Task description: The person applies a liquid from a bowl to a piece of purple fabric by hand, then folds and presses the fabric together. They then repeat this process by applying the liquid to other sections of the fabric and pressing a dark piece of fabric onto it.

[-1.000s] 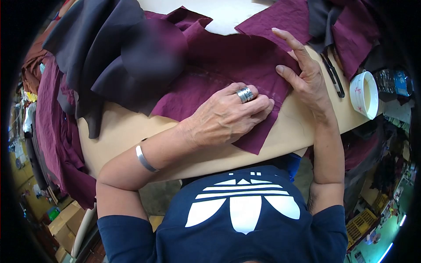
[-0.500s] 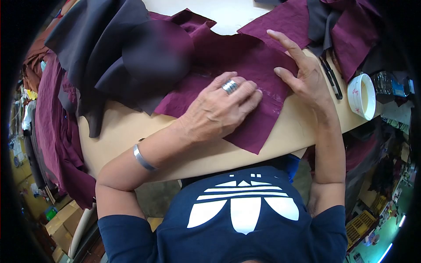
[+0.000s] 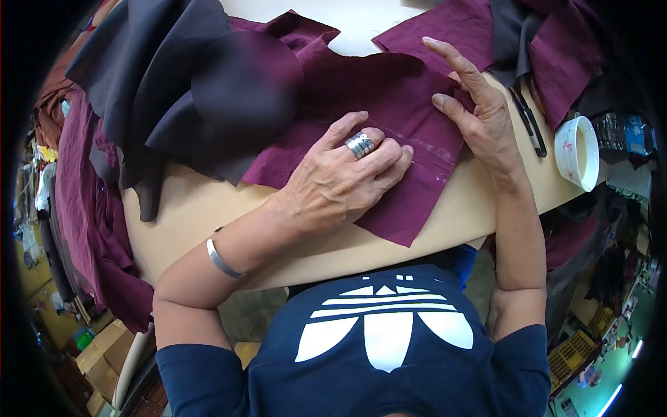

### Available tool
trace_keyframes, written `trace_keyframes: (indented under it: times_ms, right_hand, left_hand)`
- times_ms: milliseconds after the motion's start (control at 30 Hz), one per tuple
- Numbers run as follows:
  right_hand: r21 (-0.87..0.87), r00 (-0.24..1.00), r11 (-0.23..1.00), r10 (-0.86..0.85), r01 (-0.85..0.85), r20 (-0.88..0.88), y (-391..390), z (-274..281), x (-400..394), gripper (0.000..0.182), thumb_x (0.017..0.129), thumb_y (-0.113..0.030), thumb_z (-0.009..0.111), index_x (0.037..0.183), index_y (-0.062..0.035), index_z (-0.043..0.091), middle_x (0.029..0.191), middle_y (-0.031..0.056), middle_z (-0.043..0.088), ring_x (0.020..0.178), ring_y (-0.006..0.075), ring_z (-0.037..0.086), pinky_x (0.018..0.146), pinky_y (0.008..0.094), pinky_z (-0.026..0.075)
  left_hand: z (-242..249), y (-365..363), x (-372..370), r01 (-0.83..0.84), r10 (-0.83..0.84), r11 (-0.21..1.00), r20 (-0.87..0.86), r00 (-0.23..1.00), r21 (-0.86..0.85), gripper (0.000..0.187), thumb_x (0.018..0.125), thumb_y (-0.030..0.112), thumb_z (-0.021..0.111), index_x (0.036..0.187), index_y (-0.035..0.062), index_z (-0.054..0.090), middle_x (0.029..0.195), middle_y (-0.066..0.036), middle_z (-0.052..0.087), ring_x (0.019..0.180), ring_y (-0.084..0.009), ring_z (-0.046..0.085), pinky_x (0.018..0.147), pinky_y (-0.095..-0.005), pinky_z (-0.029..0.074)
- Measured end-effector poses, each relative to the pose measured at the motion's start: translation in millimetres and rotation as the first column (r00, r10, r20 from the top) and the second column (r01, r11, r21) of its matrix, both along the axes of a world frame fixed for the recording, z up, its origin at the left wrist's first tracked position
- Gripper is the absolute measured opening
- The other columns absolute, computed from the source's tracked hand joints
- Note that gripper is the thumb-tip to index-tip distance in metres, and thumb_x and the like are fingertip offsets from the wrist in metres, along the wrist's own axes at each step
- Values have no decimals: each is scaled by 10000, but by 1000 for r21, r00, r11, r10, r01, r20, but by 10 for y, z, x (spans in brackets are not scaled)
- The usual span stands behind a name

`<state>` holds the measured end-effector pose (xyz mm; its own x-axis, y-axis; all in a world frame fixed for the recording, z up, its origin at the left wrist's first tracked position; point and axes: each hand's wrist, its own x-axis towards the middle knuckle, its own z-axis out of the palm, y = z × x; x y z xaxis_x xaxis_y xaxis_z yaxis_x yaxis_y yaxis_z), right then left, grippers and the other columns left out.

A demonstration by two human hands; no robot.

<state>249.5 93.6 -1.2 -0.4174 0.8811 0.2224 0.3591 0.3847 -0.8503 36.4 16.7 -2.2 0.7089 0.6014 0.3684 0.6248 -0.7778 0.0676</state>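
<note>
A maroon piece of cloth [image 3: 406, 215] lies over the table, one corner pointing towards me. Pale, shiny smears run across it near my fingers. On this cloth rests my left hand [image 3: 351, 174], palm down, wearing rings; its fingers are curled in and one stretches out a little. The fingertips and thumb are tucked underneath, so anything they pinch is hidden. My right hand [image 3: 479, 118] is at the cloth's right edge, thumb and index finger spread apart with nothing visible between them. Dark grey cloth [image 3: 174, 90] with maroon parts is heaped to the left, partly blurred.
At the table's right edge [image 3: 514, 187] stands a white bowl [image 3: 587, 154] with pale contents. Beside it lie black pens [image 3: 529, 125] and a clear plastic bottle [image 3: 618, 132]. More maroon cloth [image 3: 445, 35] lies at the back right. Maroon fabric [image 3: 90, 208] hangs at the left.
My left hand has shifted slightly left and down over the cloth. My right hand has stayed nearly in place, raised a touch, fingers still spread.
</note>
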Motion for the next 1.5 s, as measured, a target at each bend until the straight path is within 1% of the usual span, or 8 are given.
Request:
trace_keyframes:
  times_ms: [167, 367, 500, 567, 667, 1200, 1367, 1500]
  right_hand:
    - [72, 998, 997, 31, -27, -54, 12, -16, -32, 632, 754, 38, 607, 1337, -155, 460, 1207, 116, 583, 1000, 184, 624, 836, 325, 481]
    - [-139, 982, 988, 89, -66, 168, 164, 222, 55, 683, 744, 8, 647, 1376, -112, 418, 1188, -11, 536, 729, 63, 429, 809, 204, 407]
    - [-216, 962, 973, 128, -75, 242, 203, 347, -105, 680, 753, 28, 614, 1383, -118, 402, 1279, 17, 517, 959, 113, 527, 927, 268, 405]
    - [9, 972, 986, 163, -167, 168, 163, 178, -234, 670, 759, 37, 596, 1380, -123, 405, 1328, 30, 498, 1130, 155, 520, 999, 320, 383]
    - [-28, 990, 991, 131, -129, 58, 165, 103, -217, 654, 765, 44, 580, 1374, -127, 412, 1367, 29, 471, 1296, 191, 392, 1072, 388, 313]
    - [-74, 975, 972, 223, -224, -22, 194, 103, -218, 640, 762, 59, 559, 1367, -94, 415, 1330, 49, 506, 1279, 166, 409, 1083, 331, 296]
    - [-236, 917, 970, 142, -55, 373, 240, 427, -361, 674, 751, 72, 568, 1375, -125, 407, 1292, 66, 530, 1070, 145, 536, 984, 290, 394]
    - [-11, 982, 983, 184, -183, 47, 278, 131, -454, 690, 740, 79, 579, 1375, -138, 417, 1207, 24, 562, 784, 78, 495, 832, 224, 435]
  left_hand:
    - [50, -16, 30, 11, -11, 1000, -44, 999, -21, 440, 735, 142, 539, 1172, 143, 594, 989, -47, 521, 966, -176, 546, 1002, -427, 367]
    - [-14, -10, 46, 3, 7, 997, 130, 991, -80, 428, 677, 47, 598, 1105, 48, 606, 982, -85, 520, 914, -226, 560, 920, -427, 443]
    - [-30, -3, 48, -85, 93, 995, 183, 979, -56, 434, 604, -7, 648, 1037, 15, 618, 960, -98, 528, 883, -236, 571, 883, -421, 475]
    - [-42, -8, 48, -104, 109, 994, 178, 978, -36, 416, 598, -7, 657, 1012, 16, 624, 941, -92, 535, 860, -231, 578, 887, -425, 475]
    - [-63, -24, 48, -122, 120, 992, 133, 984, 14, 371, 622, 15, 654, 993, 21, 633, 913, -72, 545, 830, -216, 587, 913, -439, 460]
    - [9, 1, 46, 86, -83, 993, 37, 996, -78, 433, 709, 126, 568, 1139, 89, 604, 1082, -48, 550, 1066, -167, 544, 1048, -450, 338]
    - [-16, -19, -39, -88, 94, 993, 81, 992, -83, 405, 699, 49, 605, 1104, 69, 607, 1076, -80, 550, 1017, -214, 567, 1014, -453, 374]
    - [-2, 2, -158, -184, 191, 981, 152, 970, -61, 397, 653, -6, 672, 1042, 46, 613, 1031, -77, 555, 955, -225, 587, 962, -456, 429]
